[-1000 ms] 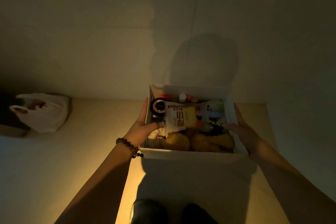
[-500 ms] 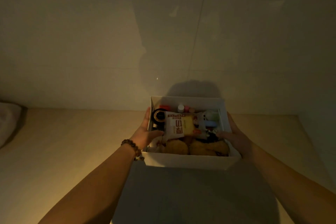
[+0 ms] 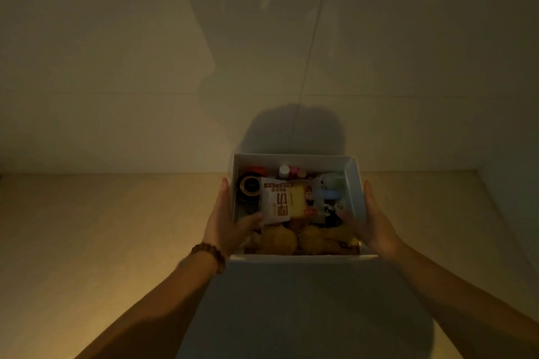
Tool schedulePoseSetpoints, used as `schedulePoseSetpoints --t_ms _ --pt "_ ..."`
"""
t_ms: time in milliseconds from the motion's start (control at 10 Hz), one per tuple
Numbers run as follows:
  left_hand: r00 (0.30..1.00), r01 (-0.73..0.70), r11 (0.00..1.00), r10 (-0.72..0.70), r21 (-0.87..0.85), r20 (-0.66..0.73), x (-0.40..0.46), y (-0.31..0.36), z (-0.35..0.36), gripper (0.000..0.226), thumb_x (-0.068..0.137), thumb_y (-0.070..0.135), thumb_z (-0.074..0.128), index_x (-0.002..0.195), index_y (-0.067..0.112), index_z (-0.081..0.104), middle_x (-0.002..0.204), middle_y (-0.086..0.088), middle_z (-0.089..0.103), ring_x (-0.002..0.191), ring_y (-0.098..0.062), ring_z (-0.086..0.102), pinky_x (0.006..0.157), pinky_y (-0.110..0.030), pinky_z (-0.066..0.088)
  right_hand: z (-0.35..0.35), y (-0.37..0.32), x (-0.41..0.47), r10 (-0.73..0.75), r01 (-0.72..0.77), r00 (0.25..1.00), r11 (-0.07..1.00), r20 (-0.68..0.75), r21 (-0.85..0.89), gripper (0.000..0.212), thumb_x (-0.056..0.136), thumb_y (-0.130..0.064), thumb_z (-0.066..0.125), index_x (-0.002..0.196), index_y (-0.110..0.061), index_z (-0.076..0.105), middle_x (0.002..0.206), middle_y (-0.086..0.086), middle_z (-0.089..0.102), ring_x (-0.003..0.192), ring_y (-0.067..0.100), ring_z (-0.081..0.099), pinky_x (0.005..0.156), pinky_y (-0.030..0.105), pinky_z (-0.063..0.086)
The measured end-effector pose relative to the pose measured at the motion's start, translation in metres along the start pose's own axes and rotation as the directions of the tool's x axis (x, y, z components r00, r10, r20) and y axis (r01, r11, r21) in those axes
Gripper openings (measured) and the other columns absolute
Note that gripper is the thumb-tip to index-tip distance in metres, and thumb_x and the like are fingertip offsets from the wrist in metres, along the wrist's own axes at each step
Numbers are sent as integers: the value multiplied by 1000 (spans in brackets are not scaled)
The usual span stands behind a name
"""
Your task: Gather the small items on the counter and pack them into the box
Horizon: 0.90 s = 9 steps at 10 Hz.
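An open white box [image 3: 294, 161] sits on the pale counter close to the wall, full of small items. Inside lie a white snack packet [image 3: 277, 201], a round black tin [image 3: 248, 183], small bottles [image 3: 284, 171] at the back, pale toys [image 3: 328, 183] on the right and yellow plush pieces [image 3: 306, 239] at the front. My left hand [image 3: 226, 223], with a bead bracelet on the wrist, grips the box's left wall, thumb inside. My right hand [image 3: 372, 221] grips the right wall, thumb inside too.
The beige counter [image 3: 102, 227] stretches to the left and right of the box. A plain tiled wall [image 3: 262, 52] rises directly behind it. My shadow darkens the counter in front of the box. The light is dim.
The view has swung right and up, so the white bag at the left is out of sight. Both hands keep their hold on the box, which now sits nearer the wall.
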State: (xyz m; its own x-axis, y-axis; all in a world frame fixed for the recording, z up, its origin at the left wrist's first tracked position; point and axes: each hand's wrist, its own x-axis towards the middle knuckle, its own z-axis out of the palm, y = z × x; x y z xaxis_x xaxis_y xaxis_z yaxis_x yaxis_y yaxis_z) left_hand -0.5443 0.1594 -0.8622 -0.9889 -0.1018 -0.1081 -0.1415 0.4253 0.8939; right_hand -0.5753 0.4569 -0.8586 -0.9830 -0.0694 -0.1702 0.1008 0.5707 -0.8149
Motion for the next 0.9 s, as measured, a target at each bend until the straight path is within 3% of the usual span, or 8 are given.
schedulePoseSetpoints --t_ms 100,200,300,500,600,700,800,900 --pt "996 -80 929 58 363 71 -31 -1 0 124 58 73 65 142 39 -20 155 10 -6 140 -6 4 110 -28 22 3 6 -35 -66 102 993 896 97 -432 121 64 -85 48 146 -29 -21 159 6 -12 146 27 -3 118 49 8" --pt "971 -234 788 166 569 169 -53 -17 7 139 50 82 55 146 8 -12 156 -12 -9 143 -31 1 111 -50 26 11 17 -56 18 56 993 804 117 -592 130 49 -97 36 139 -33 -34 145 -5 -46 136 15 -33 115 39 -2" --pt "978 -206 771 147 603 146 -53 -19 15 136 53 80 54 145 -3 -3 154 -21 -2 142 -37 4 109 -53 28 18 23 -54 44 37 993 772 111 -635 127 60 -88 40 142 -20 -30 144 6 -43 140 24 -26 120 42 6" --pt "999 -46 647 47 761 20 -18 -13 30 131 53 97 12 132 6 -39 148 -13 -22 139 -23 -16 115 -35 1 14 17 -22 -20 25 1000 791 14 -611 124 64 -78 49 144 -11 -18 151 7 -24 143 22 -12 117 33 3" --pt "1000 -19 581 4 814 21 -11 -12 31 133 51 98 2 132 0 -36 147 -15 -24 138 -23 -20 117 -37 -2 12 9 -16 19 3 999 817 32 -577 123 62 -79 45 143 -14 -21 152 3 -23 141 20 -13 117 32 5" --pt "995 -43 498 -52 866 80 -12 -6 27 130 57 95 6 128 -2 -41 148 -20 -23 140 -31 -18 118 -42 1 18 2 -20 94 -42 986 939 135 -341 84 89 -57 43 134 -45 -28 154 -15 -10 145 7 0 112 20 28" --pt "969 0 623 -194 783 154 -18 20 8 132 60 90 37 141 7 -26 155 -15 -11 143 -31 -7 117 -42 10 6 -12 -28 166 -137 984 934 62 -329 94 75 -73 -2 138 -10 -31 154 16 -21 140 30 -25 119 39 -5" --pt "974 49 749 -181 661 133 -39 59 -18 120 61 82 50 148 13 5 154 -7 13 140 -26 15 115 -41 23 -16 -35 -48 329 -277 941 881 76 -384 105 74 -75 12 146 -2 -13 155 16 -19 144 31 -14 119 38 1"
